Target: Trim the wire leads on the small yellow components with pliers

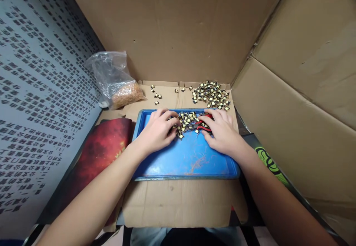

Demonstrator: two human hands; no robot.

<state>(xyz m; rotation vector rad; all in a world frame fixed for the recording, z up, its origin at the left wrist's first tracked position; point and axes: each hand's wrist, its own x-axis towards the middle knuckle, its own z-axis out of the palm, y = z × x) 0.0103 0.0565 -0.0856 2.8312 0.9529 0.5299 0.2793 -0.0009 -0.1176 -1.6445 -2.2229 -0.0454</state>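
A heap of small wire-wound coils (188, 118), yellow-topped with dark bodies and thin wire ends, lies at the far side of a blue tray (167, 164). My left hand (160, 129) is at the heap's left edge, fingers curled inward against the coils; whatever is between its fingertips is hidden. My right hand (222, 133) grips small red-handled cutters (206, 127) at the heap's right side. The tool's dark jaws point left, resting close to the coils, and I cannot tell whether they are closed. Fine copper-coloured wire clippings (200, 162) are scattered over the tray floor.
Behind the tray, another pile of coils (213, 94) and several loose ones sit on cardboard. A clear plastic bag (122, 86) with copper-coloured contents stands back left. Cardboard walls (180, 30) rise behind and right; a printed sheet (41, 101) lines the left. A red mat (104, 149) lies left.
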